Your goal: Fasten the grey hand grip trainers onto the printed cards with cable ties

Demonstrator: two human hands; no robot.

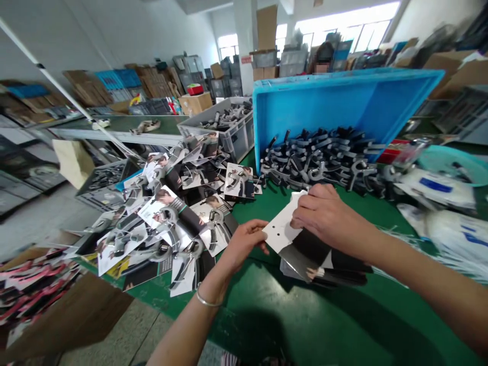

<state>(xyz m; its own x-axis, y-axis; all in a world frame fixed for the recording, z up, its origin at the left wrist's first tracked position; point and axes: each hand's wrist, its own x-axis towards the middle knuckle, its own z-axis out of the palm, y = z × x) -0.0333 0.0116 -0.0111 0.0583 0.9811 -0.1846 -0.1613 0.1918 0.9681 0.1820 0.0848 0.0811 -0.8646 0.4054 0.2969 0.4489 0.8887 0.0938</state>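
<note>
A printed card (284,223), white at one end with two small dark holes and black at the other, is tilted above a stack of similar cards (339,277). My left hand (246,241) pinches its left corner between thumb and fingers. Over the card's upper right side lies my right hand (322,211), its fingers curled down; their tips partly hide what they hold. Left of my hands is a heap of cards with grey-and-black hand grips (173,221) fastened on. Loose hand grips (316,157) are piled beyond my right hand.
A blue crate (351,84) stands tipped on its side behind the loose grips. Behind the heap is a grey crate (244,140) of grips. White plastic bags (457,229), thin white strips and a turquoise basin (453,157) lie at right. A person's head shows beyond the blue crate.
</note>
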